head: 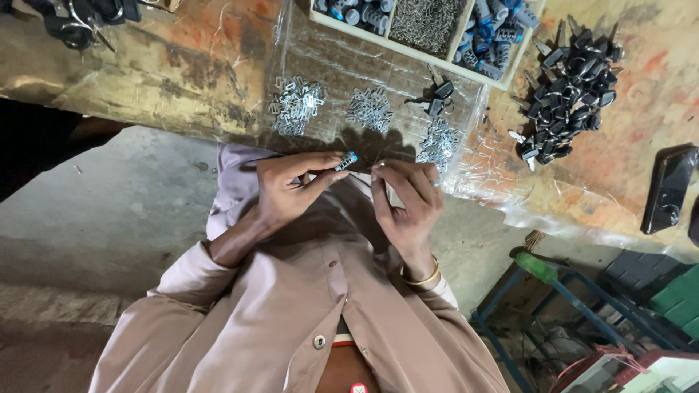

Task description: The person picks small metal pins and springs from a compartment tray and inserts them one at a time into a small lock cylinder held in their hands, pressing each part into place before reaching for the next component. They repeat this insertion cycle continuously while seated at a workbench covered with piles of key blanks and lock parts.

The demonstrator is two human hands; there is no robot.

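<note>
Head view, looking down: a worn, orange-stained workbench (182, 65) fills the upper frame, draped at centre with a clear plastic sheet (502, 196); bare grey concrete floor (102, 218) lies at lower left. Piles of small silver metal parts (295, 105) rest on the sheet, a heap of black-headed keys (568, 94) sits at upper right, and a pale compartment tray (429, 29) occupies the top centre. At frame centre, the left hand (287, 193) pinches a small grey cylinder with a blue tip (346, 161) between thumb and forefinger. The right hand (408, 200), just beside it, has its fingers curled narrowly; whether they grip anything cannot be told.
</note>
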